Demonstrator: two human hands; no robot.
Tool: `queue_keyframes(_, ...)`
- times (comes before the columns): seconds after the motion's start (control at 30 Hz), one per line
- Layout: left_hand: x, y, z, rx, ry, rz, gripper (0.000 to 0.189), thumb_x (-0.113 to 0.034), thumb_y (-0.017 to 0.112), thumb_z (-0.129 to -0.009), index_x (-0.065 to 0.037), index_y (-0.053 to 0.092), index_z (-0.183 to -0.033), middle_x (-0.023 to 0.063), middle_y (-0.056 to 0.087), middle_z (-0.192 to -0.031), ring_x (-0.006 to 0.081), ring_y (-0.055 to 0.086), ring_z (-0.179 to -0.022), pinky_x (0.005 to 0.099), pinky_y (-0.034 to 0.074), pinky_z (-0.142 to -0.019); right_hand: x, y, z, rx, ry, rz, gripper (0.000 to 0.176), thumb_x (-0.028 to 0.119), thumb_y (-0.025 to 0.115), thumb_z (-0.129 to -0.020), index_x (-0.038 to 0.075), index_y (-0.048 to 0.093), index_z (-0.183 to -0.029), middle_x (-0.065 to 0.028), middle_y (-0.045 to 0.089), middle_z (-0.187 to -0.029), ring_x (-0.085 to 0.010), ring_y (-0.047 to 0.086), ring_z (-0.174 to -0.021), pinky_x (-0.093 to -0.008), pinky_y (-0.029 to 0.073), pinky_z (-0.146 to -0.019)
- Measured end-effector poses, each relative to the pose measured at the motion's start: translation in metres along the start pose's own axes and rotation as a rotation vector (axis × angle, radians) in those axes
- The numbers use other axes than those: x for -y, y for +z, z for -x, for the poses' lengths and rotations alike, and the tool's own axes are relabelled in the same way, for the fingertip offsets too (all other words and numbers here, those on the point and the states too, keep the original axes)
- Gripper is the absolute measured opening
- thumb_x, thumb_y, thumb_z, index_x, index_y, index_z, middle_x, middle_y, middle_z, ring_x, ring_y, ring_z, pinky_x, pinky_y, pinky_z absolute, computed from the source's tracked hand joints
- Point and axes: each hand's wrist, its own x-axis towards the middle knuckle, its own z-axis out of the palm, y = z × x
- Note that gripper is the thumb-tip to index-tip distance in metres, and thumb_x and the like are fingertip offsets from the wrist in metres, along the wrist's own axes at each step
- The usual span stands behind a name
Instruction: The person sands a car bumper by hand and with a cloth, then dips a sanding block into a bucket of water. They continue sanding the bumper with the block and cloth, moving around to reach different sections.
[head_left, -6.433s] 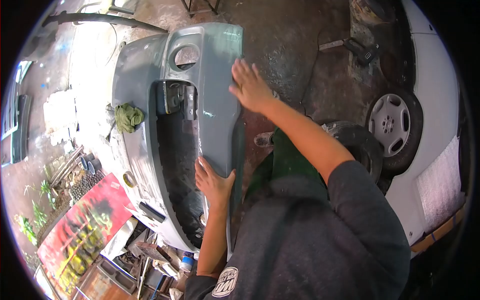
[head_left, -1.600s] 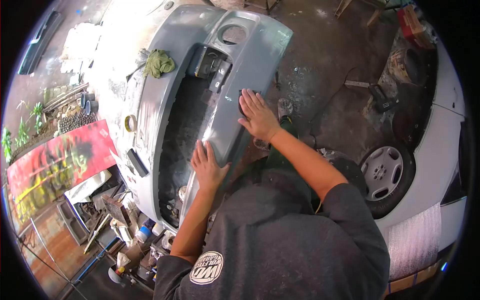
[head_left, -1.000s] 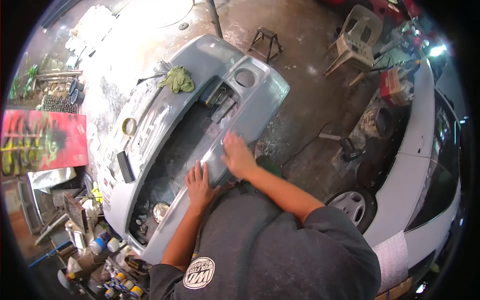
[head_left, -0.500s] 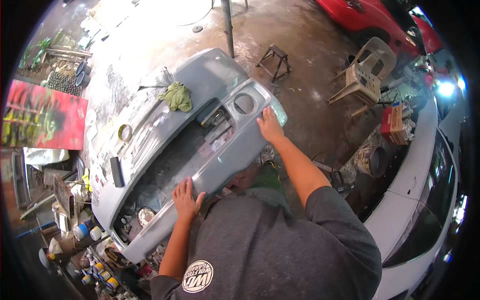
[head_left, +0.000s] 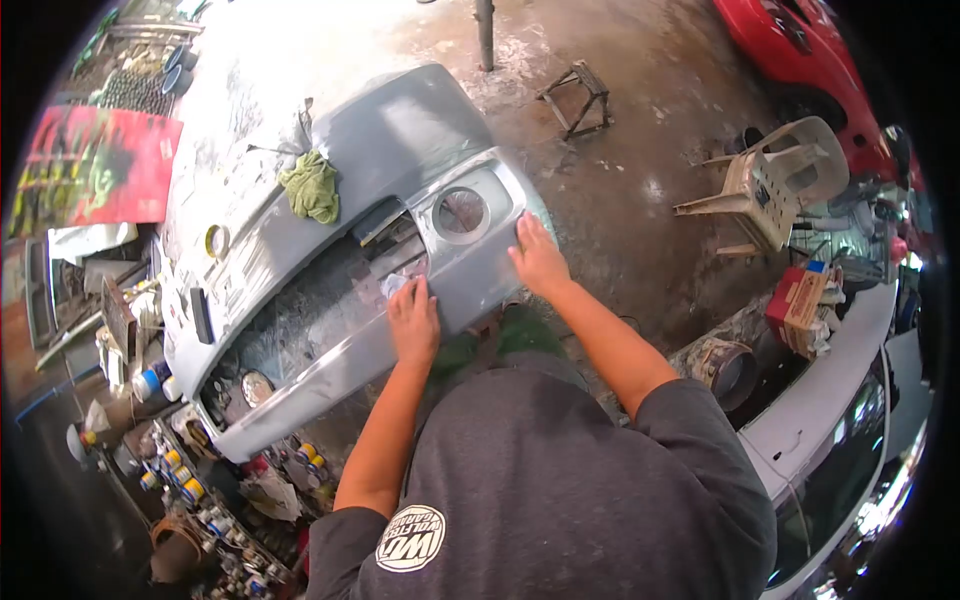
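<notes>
Both of my hands rest on the grey, primed front panel [head_left: 478, 275] of a car body. My left hand [head_left: 413, 322] lies on the panel with its fingertips at the edge of the long grille opening. Over at the panel's corner, below the round headlight hole [head_left: 461, 212], my right hand [head_left: 540, 258] is laid flat with fingers stretched out. A crumpled green cloth [head_left: 311, 187], a roll of tape [head_left: 217, 241] and a dark, narrow block [head_left: 202, 315] lie on the hood [head_left: 385, 140] beyond the opening.
A small stool [head_left: 578, 99] and a plastic chair [head_left: 768, 185] stand on the floor to the right. Nearby are a bucket [head_left: 727, 370], a red box [head_left: 797, 308] and a pale car [head_left: 825, 420]. Several paint cans and bottles [head_left: 185, 480] crowd the lower left.
My left hand has slid right along the panel, closer to my right hand. My right hand remains near the headlight corner. The head view has shifted slightly.
</notes>
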Motion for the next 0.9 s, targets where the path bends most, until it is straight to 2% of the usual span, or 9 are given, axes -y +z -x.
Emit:
queue_keyframes(0.1,-0.016,0.015,-0.01,-0.022,-0.054,-0.034,0.047,-0.015,0.071,-0.094,-0.007,0.063,-0.14,0.0125,0.06,-0.133,0.0349,0.055,-0.122,0.049,0.041,-0.11,0.034,-0.005,0.009,0.062,-0.247,-0.006,0.065,0.026,0.068,-0.093,-0.005,0.048,-0.147,-0.0232,0.047,-0.157,-0.0397,0.04,-0.149,-0.0525,0.033,-0.123)
queue_keyframes(0.2,-0.011,0.016,-0.012,-0.061,0.061,-0.031,0.044,-0.015,0.073,-0.091,-0.01,0.067,-0.135,0.0108,0.058,-0.131,0.0324,0.054,-0.121,0.0474,0.044,-0.106,0.096,-0.013,0.021,0.213,-0.539,0.004,0.06,0.023,0.068,-0.092,-0.004,0.053,-0.143,-0.021,0.05,-0.155,-0.0366,0.044,-0.146,-0.0514,0.035,-0.122)
queue_keyframes(0.23,-0.008,0.014,-0.01,-0.055,0.064,-0.001,0.044,-0.016,0.075,-0.09,-0.01,0.067,-0.133,0.0103,0.059,-0.13,0.0321,0.055,-0.121,0.0474,0.044,-0.106,0.093,-0.016,0.014,0.177,-0.56,-0.021,0.056,0.021,0.069,-0.09,-0.003,0.057,-0.139,-0.0191,0.055,-0.151,-0.0344,0.049,-0.142,-0.0499,0.037,-0.12)
queue_keyframes(0.33,0.005,0.006,-0.009,-0.052,0.032,0.094,0.044,-0.021,0.079,-0.087,-0.011,0.068,-0.129,0.009,0.061,-0.126,0.0314,0.057,-0.118,0.0478,0.045,-0.103,0.06,-0.045,-0.013,0.247,-0.571,0.068,0.053,0.02,0.069,-0.088,-0.001,0.061,-0.136,-0.0166,0.06,-0.146,-0.0315,0.053,-0.138,-0.0484,0.04,-0.117)
queue_keyframes(0.43,0.025,-0.01,-0.001,-0.032,-0.032,0.143,0.043,-0.026,0.082,-0.085,-0.011,0.069,-0.123,0.0081,0.064,-0.123,0.0312,0.059,-0.116,0.0481,0.046,-0.101,0.041,-0.066,-0.033,0.28,-0.458,0.174,0.05,0.018,0.068,-0.087,0.002,0.064,-0.134,-0.015,0.063,-0.143,-0.0293,0.055,-0.135,-0.0469,0.041,-0.114)
queue_keyframes(0.63,0.052,-0.046,0.015,-0.006,-0.196,0.071,0.042,-0.039,0.082,-0.084,-0.008,0.069,-0.11,0.0083,0.069,-0.114,0.0312,0.063,-0.111,0.0468,0.046,-0.098,0.129,-0.026,-0.02,0.486,-0.579,-0.016,0.049,0.014,0.063,-0.089,0.002,0.063,-0.137,-0.0161,0.063,-0.143,-0.031,0.057,-0.135,-0.0457,0.041,-0.116)
queue_keyframes(0.77,0.075,-0.051,0.027,-0.096,-0.286,-0.004,0.032,-0.037,0.078,-0.089,-0.008,0.07,-0.101,0.009,0.072,-0.107,0.0302,0.065,-0.107,0.0484,0.047,-0.097,0.141,-0.043,-0.04,0.671,-0.479,-0.13,0.054,0.011,0.061,-0.088,-0.001,0.059,-0.141,-0.0195,0.059,-0.148,-0.0346,0.051,-0.141,-0.0467,0.037,-0.121)
queue_keyframes(0.83,0.074,-0.052,0.021,-0.028,-0.378,-0.003,0.03,-0.037,0.073,-0.093,-0.008,0.071,-0.098,0.0107,0.073,-0.102,0.0323,0.067,-0.102,0.0498,0.047,-0.098,0.132,-0.062,-0.058,0.689,-0.375,-0.149,0.059,0.009,0.061,-0.087,-0.003,0.055,-0.144,-0.0218,0.054,-0.153,-0.037,0.047,-0.146,-0.0474,0.034,-0.124)
queue_keyframes(0.9,0.074,-0.056,0.011,0.111,-0.487,-0.021,0.03,-0.037,0.067,-0.097,-0.007,0.072,-0.095,0.0125,0.075,-0.097,0.0343,0.069,-0.097,0.0508,0.047,-0.098,0.13,-0.079,-0.065,0.682,-0.448,-0.065,0.061,0.006,0.061,-0.09,-0.002,0.05,-0.149,-0.0221,0.048,-0.158,-0.0381,0.043,-0.149,-0.0479,0.033,-0.126)
